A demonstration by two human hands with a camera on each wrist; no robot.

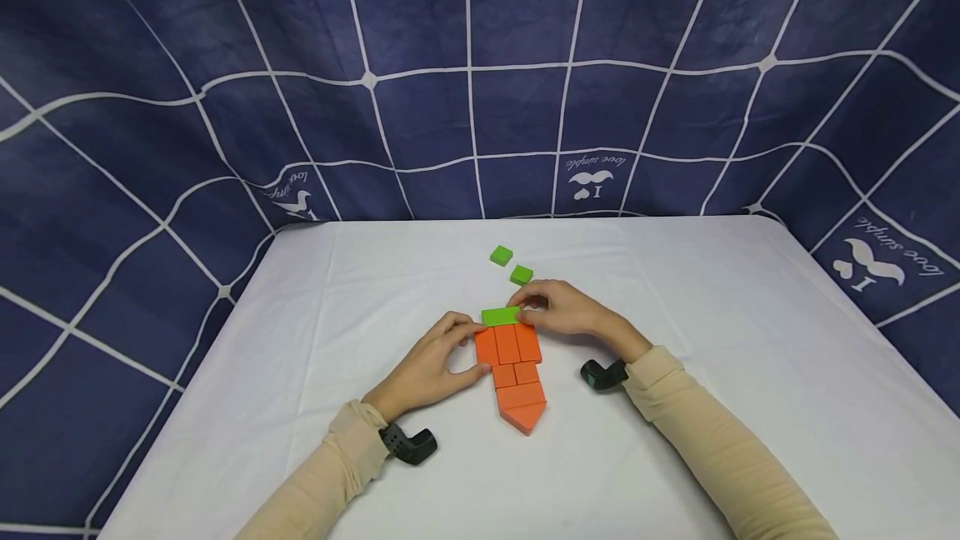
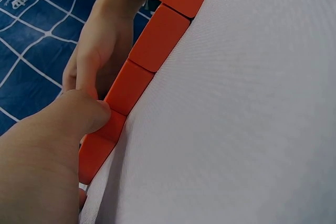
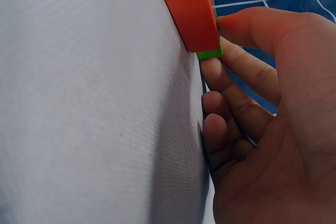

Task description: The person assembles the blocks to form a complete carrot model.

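Observation:
Orange wooden blocks (image 1: 507,344) lie together on the white cloth in a rocket-like shape: three upright rectangles side by side, two small squares, a wider block (image 1: 521,396) and a triangle (image 1: 525,417) nearest me. A green rectangular block (image 1: 498,317) lies across their far edge. My right hand (image 1: 562,308) pinches its right end between thumb and fingers; the right wrist view shows the green edge (image 3: 211,54) by the fingertips. My left hand (image 1: 427,367) holds the leftmost orange rectangle (image 1: 486,347), index finger at its far corner and thumb at its near corner.
Two small green blocks, one farther (image 1: 501,256) and one nearer (image 1: 521,275), lie beyond the orange shape. The white-covered table (image 1: 360,273) ends at a blue gridded cloth (image 1: 420,115) behind and at both sides. Each wrist wears a black camera (image 1: 408,445).

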